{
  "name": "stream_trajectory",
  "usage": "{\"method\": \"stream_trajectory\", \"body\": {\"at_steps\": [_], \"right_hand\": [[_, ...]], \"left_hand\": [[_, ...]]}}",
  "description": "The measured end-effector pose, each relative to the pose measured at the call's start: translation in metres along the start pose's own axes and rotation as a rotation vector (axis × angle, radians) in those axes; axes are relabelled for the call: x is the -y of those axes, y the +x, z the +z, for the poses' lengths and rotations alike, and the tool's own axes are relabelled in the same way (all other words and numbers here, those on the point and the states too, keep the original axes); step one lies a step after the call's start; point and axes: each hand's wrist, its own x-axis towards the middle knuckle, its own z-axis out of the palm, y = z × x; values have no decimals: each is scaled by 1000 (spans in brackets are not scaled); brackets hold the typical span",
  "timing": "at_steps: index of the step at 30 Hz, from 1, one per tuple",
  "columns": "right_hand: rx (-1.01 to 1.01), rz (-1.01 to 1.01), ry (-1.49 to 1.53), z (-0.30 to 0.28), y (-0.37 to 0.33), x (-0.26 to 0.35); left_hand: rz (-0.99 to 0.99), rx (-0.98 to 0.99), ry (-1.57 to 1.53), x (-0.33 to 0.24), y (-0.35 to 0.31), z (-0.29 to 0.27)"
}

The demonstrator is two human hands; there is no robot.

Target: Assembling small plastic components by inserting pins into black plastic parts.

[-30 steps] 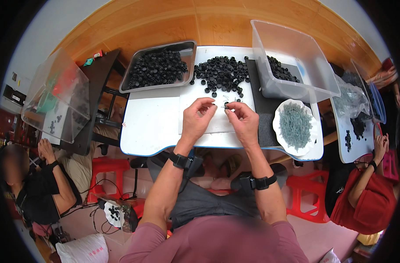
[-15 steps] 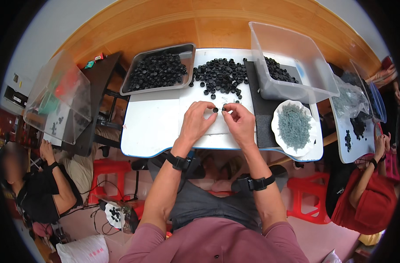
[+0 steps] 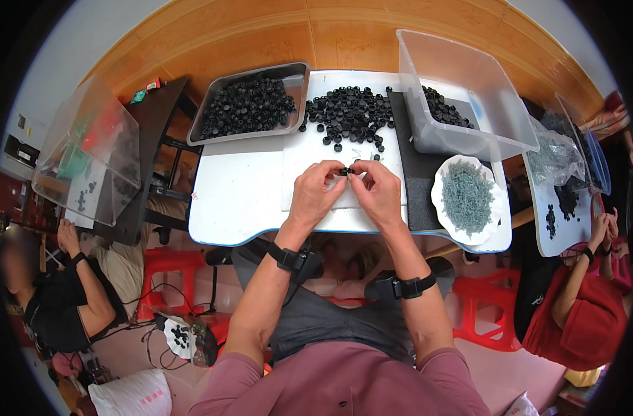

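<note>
My left hand (image 3: 315,191) and my right hand (image 3: 377,194) meet fingertip to fingertip above the front of the white table. Both are closed in a pinch on a small black round cap (image 3: 346,170). The fingers partly cover it, and a second dark piece pressed against it cannot be told apart. Just beyond my fingers lies a loose pile of similar black caps (image 3: 350,114), with a few thin pale pins beside its near edge.
A metal tray (image 3: 299,104) of black caps stands back left. To the right, a clear plastic bin (image 3: 462,69) with caps stands behind a white scalloped bowl (image 3: 494,220) of thin grey-green pieces. People sit at neighbouring tables on both sides; red stools (image 3: 165,281) stand nearby.
My hands have come together. The black cap in my left fingers and the small dark piece in my right fingers, apart before, now meet.
</note>
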Motion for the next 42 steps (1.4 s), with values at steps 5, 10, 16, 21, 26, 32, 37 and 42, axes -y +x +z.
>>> {"method": "stream_trajectory", "body": {"at_steps": [5, 10, 16, 21, 26, 32, 37, 42], "right_hand": [[5, 1, -5, 0, -1, -1], [10, 6, 31, -1, -1, 0], [9, 11, 74, -2, -2, 0], [22, 64, 126, -4, -1, -1], [12, 150, 162, -1, -2, -2], [9, 153, 193, -1, -2, -5], [19, 116, 183, -4, -1, -2], [20, 49, 170, -5, 1, 2]], "left_hand": [[-32, 12, -15, -2, 0, -2], [-27, 10, -31, 1, 0, -1], [-58, 34, -76, 3, 0, -2], [-74, 49, -112, 2, 1, -3], [-79, 55, -117, 1, 1, -3], [-77, 63, -115, 4, 1, -3], [-82, 75, -112, 2, 1, -3], [-91, 75, -108, 2, 0, -3]]}}
